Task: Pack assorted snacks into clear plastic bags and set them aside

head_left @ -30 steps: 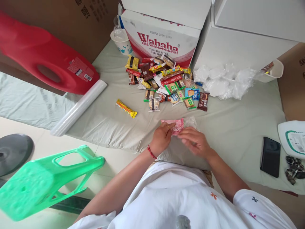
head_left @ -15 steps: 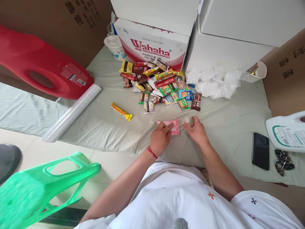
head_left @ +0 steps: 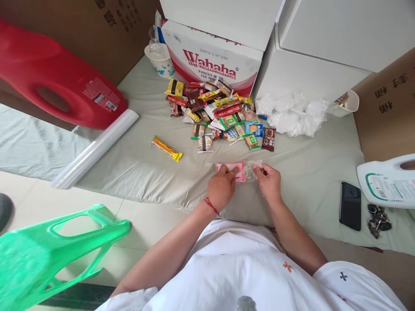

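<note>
A pink snack packet (head_left: 240,173) lies flat on the cloth in front of me. My left hand (head_left: 221,188) is curled over its left part, fingertips pressing it down. From the packet's right end runs a crinkled piece of clear plastic film (head_left: 250,169); I cannot tell whether it also covers the packet. My right hand (head_left: 271,182) pinches the film's right edge between thumb and finger. Beyond the hands is a heap of wrapped snacks (head_left: 227,115), with a brown cocoa packet (head_left: 269,139) at its near right. One yellow snack bar (head_left: 167,148) lies apart on the left.
Crumpled clear plastic bags (head_left: 293,113) lie at the back right, before white boxes. A film roll (head_left: 95,149) and red jug (head_left: 65,82) are left. Phone (head_left: 350,206), keys (head_left: 378,221) and white jug (head_left: 389,180) are right. A green stool (head_left: 65,250) stands below left.
My right hand has changed from spread fingers on the film to a closed pinch at its edge. My left hand stays on the pink packet. The camera view has shifted slightly.
</note>
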`<state>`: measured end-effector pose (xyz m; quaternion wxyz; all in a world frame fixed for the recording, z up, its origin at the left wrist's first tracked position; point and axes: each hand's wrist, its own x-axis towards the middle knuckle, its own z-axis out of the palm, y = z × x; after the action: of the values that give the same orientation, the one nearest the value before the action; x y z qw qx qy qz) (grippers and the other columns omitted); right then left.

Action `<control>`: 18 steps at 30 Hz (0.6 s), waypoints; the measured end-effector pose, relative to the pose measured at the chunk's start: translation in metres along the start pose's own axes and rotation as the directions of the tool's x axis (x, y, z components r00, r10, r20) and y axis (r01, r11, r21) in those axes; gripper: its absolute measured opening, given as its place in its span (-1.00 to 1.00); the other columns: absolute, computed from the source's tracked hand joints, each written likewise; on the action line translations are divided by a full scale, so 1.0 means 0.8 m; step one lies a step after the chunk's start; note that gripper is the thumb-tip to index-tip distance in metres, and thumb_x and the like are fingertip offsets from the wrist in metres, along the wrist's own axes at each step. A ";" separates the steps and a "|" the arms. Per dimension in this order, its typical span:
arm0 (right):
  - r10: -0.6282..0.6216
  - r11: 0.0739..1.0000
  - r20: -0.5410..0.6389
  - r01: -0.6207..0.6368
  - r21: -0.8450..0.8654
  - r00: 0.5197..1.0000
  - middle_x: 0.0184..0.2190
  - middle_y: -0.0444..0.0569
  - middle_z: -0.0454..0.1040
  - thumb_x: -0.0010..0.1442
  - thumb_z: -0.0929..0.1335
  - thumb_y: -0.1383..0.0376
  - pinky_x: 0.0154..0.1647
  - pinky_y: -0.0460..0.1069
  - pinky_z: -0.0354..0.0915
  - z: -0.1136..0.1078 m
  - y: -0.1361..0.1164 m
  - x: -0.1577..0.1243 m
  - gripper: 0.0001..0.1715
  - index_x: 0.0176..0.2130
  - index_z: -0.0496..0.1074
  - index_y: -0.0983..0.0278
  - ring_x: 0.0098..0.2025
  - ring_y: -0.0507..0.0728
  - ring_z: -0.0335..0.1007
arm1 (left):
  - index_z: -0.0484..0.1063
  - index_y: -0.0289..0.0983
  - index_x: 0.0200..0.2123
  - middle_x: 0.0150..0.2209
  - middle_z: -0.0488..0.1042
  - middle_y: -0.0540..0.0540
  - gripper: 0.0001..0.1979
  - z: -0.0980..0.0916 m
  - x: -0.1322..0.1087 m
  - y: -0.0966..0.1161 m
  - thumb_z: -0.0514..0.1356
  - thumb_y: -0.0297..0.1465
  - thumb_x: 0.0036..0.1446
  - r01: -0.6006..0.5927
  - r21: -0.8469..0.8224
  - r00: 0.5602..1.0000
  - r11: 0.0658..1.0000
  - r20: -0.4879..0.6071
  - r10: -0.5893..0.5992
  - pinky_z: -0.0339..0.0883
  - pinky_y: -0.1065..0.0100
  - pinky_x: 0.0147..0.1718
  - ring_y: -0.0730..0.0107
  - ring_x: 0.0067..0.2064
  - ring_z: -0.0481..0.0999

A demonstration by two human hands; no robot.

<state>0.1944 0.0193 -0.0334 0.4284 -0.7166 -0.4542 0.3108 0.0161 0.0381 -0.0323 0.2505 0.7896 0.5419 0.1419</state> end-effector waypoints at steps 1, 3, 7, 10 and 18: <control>-0.087 0.994 -0.038 0.084 -0.070 0.996 -0.55 -0.15 0.35 0.29 0.36 0.02 -0.39 -0.04 0.18 0.006 -0.006 -0.004 -0.58 -0.44 0.48 0.25 -0.47 0.06 0.24 | 0.49 -0.14 0.20 -0.17 0.45 -0.18 -0.57 0.000 0.000 0.002 0.05 -0.42 0.34 0.004 0.003 1.000 1.000 0.004 -0.004 0.31 0.27 -0.35 0.28 -0.32 0.47; -0.262 0.943 -0.014 0.253 -0.218 0.965 -0.46 -0.08 0.43 0.37 0.30 0.12 -0.31 -0.02 0.23 0.022 -0.019 -0.013 -0.63 -0.37 0.51 0.24 -0.39 0.10 0.33 | 0.53 -0.15 0.14 -0.17 0.45 -0.17 -0.61 0.001 0.001 0.005 0.03 -0.40 0.35 0.019 0.009 1.000 1.000 0.006 -0.019 0.31 0.28 -0.35 0.31 -0.35 0.47; -0.390 0.798 0.143 0.411 -0.441 0.910 -0.36 0.05 0.44 0.45 0.17 0.24 -0.28 0.03 0.27 0.054 -0.035 -0.026 -0.59 -0.24 0.54 0.26 -0.32 0.18 0.36 | 0.59 -0.24 -0.14 -0.24 0.45 -0.18 -0.69 -0.005 0.007 0.002 0.02 -0.38 0.35 0.025 -0.057 1.000 0.998 0.005 -0.024 0.30 0.28 -0.34 0.30 -0.36 0.44; -0.465 0.725 0.217 0.509 -0.463 0.859 -0.23 0.12 0.46 0.47 0.14 0.28 -0.22 0.07 0.34 0.068 -0.032 -0.031 -0.57 0.09 0.49 0.28 -0.21 0.22 0.37 | 0.56 -0.26 -0.30 -0.31 0.45 -0.17 -0.78 -0.015 0.012 -0.011 0.10 -0.47 0.23 -0.040 -0.215 0.999 0.976 -0.022 0.036 0.30 0.28 -0.33 0.27 -0.32 0.43; -0.491 0.699 0.383 0.616 -0.363 0.782 -0.01 0.22 0.41 0.50 0.14 0.18 0.07 0.21 0.37 0.061 -0.031 -0.035 -0.42 0.36 0.25 0.35 0.02 0.31 0.31 | 0.54 -0.29 -0.02 -0.36 0.44 0.03 -0.52 -0.009 0.002 -0.041 0.30 -0.44 -0.10 0.123 -0.900 0.992 0.419 0.099 -0.077 0.15 0.48 -0.53 0.59 -0.50 0.28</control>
<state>0.1330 0.0156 -0.0310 0.2531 -0.5796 -0.7625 0.1362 -0.0128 0.0508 -0.0444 0.6539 0.5017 0.4217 0.3780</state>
